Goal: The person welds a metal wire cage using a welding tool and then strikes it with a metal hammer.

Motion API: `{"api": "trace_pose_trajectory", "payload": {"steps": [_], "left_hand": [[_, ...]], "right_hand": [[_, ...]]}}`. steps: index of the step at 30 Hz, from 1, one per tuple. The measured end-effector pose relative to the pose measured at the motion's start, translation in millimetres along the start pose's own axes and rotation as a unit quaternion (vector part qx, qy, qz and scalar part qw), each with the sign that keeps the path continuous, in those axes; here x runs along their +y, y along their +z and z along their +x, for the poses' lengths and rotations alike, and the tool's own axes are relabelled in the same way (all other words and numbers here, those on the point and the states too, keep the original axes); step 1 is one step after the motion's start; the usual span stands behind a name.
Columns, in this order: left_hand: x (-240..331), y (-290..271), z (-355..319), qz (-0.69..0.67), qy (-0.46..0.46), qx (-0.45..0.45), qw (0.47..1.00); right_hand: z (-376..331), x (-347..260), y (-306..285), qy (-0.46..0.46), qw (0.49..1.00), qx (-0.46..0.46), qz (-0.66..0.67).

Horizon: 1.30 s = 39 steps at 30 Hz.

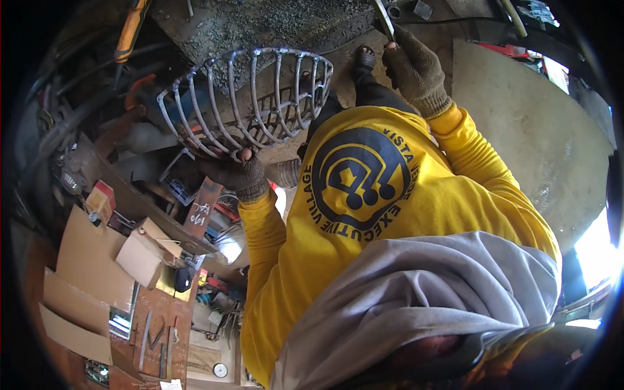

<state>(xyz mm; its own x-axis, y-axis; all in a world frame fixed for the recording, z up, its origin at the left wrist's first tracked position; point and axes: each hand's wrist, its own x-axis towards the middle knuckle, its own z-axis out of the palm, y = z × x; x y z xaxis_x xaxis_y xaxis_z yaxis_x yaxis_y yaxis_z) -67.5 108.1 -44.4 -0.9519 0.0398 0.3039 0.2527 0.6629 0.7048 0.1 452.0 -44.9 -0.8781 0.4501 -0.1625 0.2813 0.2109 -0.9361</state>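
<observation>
Left hand – gloved, fingers curled tight around the rim of a bent-rod metal basket; right hand grips a thin metal rod

We see a basket of bare grey metal rods, dull and rough at the welds. Our left hand and right hand wear coarse knitted cloth gloves, brownish and matt. The yellow sleeves look like soft matt cotton. A thin metal rod shines faintly. Near left, cardboard boxes are plain matt brown paperboard.
</observation>
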Motion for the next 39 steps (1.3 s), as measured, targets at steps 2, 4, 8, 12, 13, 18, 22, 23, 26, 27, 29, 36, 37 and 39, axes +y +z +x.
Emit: {"api": "trace_pose_trajectory", "payload": {"steps": [2,4,8,12,13,18,22,23,26,27,29,36,37,39], "left_hand": [[3.4,-8.4,5.0,0.028,0.016,-0.025,0.999],[21.0,-7.7,5.9,-0.048,-0.056,-0.029,0.997],[-4.1,-11.5,2.2,-0.017,-0.013,-0.01,1.0],[6.9,-9.0,7.5,-0.061,-0.062,-0.045,0.995],[4.1,-4.7,10.9,-0.046,-0.003,-0.024,0.999],[16.0,4.0,17.2,0.02,-0.049,-0.055,0.997],[29.9,4.2,22.6,0.023,-0.092,-0.047,0.994],[31.4,3.4,23.6,0.018,-0.12,-0.054,0.991],[33.9,0.6,22.8,0.077,-0.1,-0.057,0.99],[34.9,1.9,22.3,0.078,-0.1,-0.057,0.99],[38.8,4.9,23.6,-0.054,-0.184,-0.04,0.981],[35.5,-0.3,21.9,0.127,-0.099,-0.07,0.984],[39.5,1.7,20.7,0.104,-0.109,-0.064,0.986],[42.5,3.3,24.4,0.079,-0.115,-0.055,0.989]], "right_hand": [[0.4,-1.7,2.5,0.008,1.0,0.004,-0.006],[2.5,-3.5,3.5,0.016,1.0,0.005,-0.013],[6.0,-1.0,-1.1,-0.009,0.999,-0.029,-0.042],[10.3,19.6,2.3,-0.122,0.987,-0.016,-0.106],[10.4,20.5,2.7,-0.119,0.987,-0.015,-0.104],[8.5,15.7,2.7,-0.208,0.964,-0.025,-0.165],[-0.6,1.2,0.8,-0.292,0.937,-0.06,-0.183],[-3.6,-0.7,2.1,-0.306,0.929,-0.077,-0.194],[-6.9,-16.6,2.1,-0.328,0.915,-0.098,-0.216],[-5.9,-18.0,2.2,-0.352,0.909,-0.108,-0.197],[-4.6,-10.6,9.4,-0.372,0.907,-0.119,-0.161],[-8.0,-12.7,12.0,-0.342,0.91,-0.139,-0.187],[-9.9,-10.8,15.4,-0.342,0.91,-0.139,-0.188],[-8.1,-8.4,24.8,-0.306,0.914,-0.111,-0.241]]}}
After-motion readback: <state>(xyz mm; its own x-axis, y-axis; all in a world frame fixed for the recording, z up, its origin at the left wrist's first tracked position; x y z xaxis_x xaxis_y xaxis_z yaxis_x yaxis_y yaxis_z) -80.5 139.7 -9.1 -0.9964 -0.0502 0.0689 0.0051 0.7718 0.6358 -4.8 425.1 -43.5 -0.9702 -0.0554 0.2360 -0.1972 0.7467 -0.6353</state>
